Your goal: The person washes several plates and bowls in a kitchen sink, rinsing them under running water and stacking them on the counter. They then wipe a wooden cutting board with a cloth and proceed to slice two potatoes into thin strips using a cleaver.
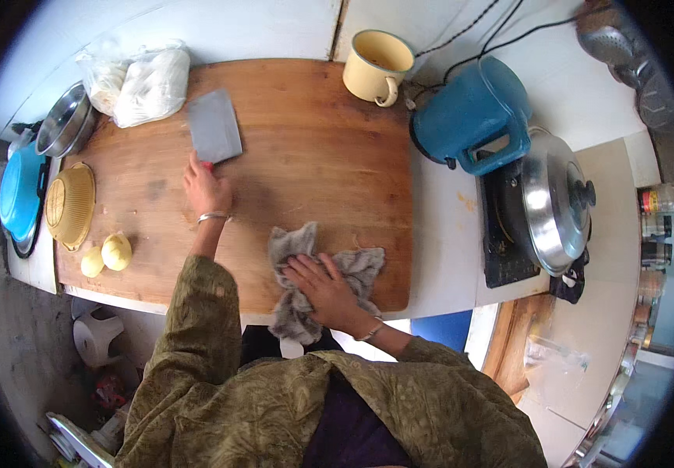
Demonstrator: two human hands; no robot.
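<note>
A large wooden cutting board [290, 175] lies before me. Near its middle left, my left hand [207, 190] is closed round the red handle of a cleaver [215, 126], whose broad grey blade points towards the wall. Closer to the board's front edge, my right hand [322, 289] rests with its palm down on a crumpled grey cloth [363, 266]. The cloth hangs partly over the edge, and my fingers lie flat on it. Two peeled potatoes, one of them larger [116, 252], sit side by side at the board's left front.
A yellow basket [71, 206], metal bowls [65, 120] and a blue basin [21, 190] stand at the left. White plastic bags [152, 85] and a yellow enamel mug [378, 64] are along the wall. At the right are a blue kettle [459, 114] and a lidded pan [556, 205] on a cooktop.
</note>
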